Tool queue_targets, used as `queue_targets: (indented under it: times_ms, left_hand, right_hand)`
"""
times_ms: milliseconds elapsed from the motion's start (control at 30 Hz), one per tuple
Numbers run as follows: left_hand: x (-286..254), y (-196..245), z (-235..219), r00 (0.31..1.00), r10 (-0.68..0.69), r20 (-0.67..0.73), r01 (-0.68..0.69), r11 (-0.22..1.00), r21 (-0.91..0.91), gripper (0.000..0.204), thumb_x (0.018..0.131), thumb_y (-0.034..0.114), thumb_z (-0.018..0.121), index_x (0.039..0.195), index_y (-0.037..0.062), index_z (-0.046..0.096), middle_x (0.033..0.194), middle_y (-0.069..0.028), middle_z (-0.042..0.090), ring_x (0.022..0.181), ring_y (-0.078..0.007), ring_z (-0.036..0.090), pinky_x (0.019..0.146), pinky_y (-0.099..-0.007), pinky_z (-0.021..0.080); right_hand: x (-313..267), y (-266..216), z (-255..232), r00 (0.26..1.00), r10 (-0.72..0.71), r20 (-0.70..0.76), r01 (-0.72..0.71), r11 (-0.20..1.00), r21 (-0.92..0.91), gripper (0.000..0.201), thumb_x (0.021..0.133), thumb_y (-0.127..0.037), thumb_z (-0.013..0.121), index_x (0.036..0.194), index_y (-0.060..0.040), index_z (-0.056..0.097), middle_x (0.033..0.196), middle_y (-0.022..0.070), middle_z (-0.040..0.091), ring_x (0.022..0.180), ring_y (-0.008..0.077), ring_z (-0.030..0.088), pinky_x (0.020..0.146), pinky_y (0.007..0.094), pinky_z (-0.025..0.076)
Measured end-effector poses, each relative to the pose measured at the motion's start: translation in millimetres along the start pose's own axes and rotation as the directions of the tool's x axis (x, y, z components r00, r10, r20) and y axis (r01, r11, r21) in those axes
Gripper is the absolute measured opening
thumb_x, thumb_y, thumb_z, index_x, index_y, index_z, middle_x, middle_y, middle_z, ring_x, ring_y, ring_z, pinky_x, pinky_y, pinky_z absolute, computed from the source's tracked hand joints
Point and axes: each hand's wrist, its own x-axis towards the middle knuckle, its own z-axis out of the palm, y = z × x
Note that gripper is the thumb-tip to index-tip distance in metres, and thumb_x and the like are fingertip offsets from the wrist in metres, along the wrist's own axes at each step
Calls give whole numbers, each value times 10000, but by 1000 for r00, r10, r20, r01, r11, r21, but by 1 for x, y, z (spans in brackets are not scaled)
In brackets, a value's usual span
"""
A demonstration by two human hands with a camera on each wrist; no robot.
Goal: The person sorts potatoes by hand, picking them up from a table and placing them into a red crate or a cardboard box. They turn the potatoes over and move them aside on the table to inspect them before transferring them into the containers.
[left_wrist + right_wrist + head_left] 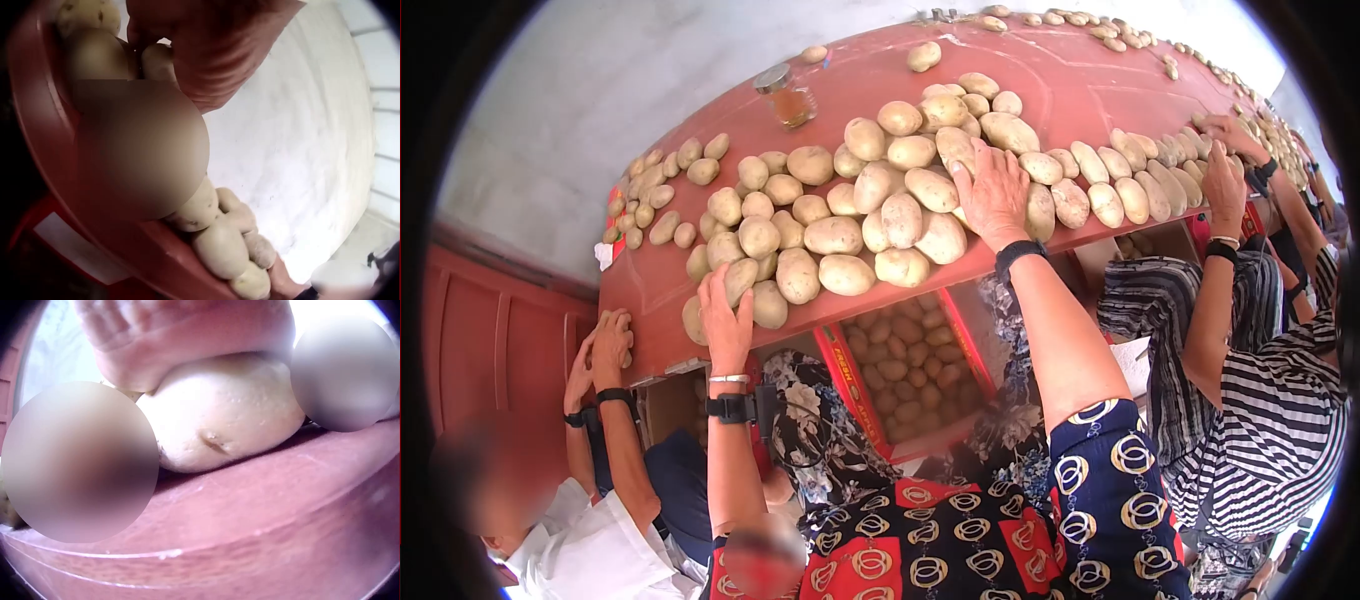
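In the head view my left hand (726, 322) is at the near table edge, its fingers and thumb on either side of a potato (741, 276). The left wrist view has the left hand (215, 50) bent down over the row, a potato (159, 62) partly hidden beneath it. My right hand (997, 195) lies on the heap with its fingers stretched forward, touching a potato (954, 147). Close under the right hand (194, 340) in the right wrist view is a large pale potato (225, 412) with a dent, resting on the red tabletop (269, 506).
Below the table edge stands a red-edged box (910, 370) full of potatoes. A lidded glass jar (788, 97) is at the back. To the left, a person's hands (607, 345) rest at the corner; to the right, another person's hand (1224, 185) reaches to a potato row (1133, 199).
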Motion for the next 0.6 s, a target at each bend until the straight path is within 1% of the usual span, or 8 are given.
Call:
queue_targets:
  times_ms: [33,67,167,267,400,467,533,600]
  left_hand:
    - [1,-1,-2,998,-51,33,51,999,-9,502,818,158,622,1280,52,455,1227,-212,462,1118,-396,476,936,-445,400]
    - [4,-1,-2,993,-99,65,100,995,-18,510,812,175,633,1274,50,457,1199,-211,479,1099,-397,486,926,-447,404]
    - [9,-4,2,989,-135,63,133,990,35,522,795,221,656,1250,50,466,1154,-205,506,1058,-395,505,898,-448,416]
    - [12,0,0,988,-135,68,133,990,40,514,786,257,672,1212,45,478,1125,-211,527,1017,-397,524,860,-456,425]
    - [10,-2,3,991,-133,35,130,989,75,505,785,265,678,1186,29,482,1107,-219,535,996,-405,531,842,-467,425]
    - [12,-2,4,996,-90,21,90,996,16,502,788,267,679,1170,9,482,1088,-227,544,974,-411,538,829,-468,426]
    - [12,0,6,996,-87,9,87,996,29,504,789,268,679,1169,3,480,1087,-228,545,970,-411,539,827,-465,428]
    - [12,1,4,996,-91,2,90,995,47,506,790,269,679,1168,-2,479,1087,-230,546,966,-411,540,825,-463,430]
  right_hand:
    - [0,1,2,999,-7,-35,7,1000,16,511,863,-399,544,1276,-105,479,1178,130,566,1198,393,428,1003,526,288]
    - [1,3,3,999,-7,-35,8,1000,18,511,863,-399,544,1276,-105,479,1178,130,566,1198,393,428,1003,526,288]
    - [1,1,1,1000,-3,-5,3,999,41,508,863,-392,543,1273,-98,479,1191,131,559,1205,396,423,1005,527,287]
    - [2,6,3,1000,-16,-14,16,999,34,507,863,-390,542,1272,-96,479,1197,132,556,1205,399,421,1005,525,289]
    - [2,2,4,1000,-9,-12,10,999,46,511,863,-389,546,1272,-92,475,1196,135,556,1202,402,421,1003,525,292]
    - [3,7,1,1000,-6,-8,6,999,36,512,863,-389,547,1273,-92,472,1197,136,555,1201,403,421,1003,526,293]
    - [4,6,2,1000,-3,13,2,999,35,509,863,-387,548,1273,-94,470,1197,132,556,1203,398,421,1003,529,296]
    - [4,5,3,1000,-6,-3,6,999,41,504,865,-390,546,1273,-104,472,1199,124,556,1204,390,422,1003,528,298]
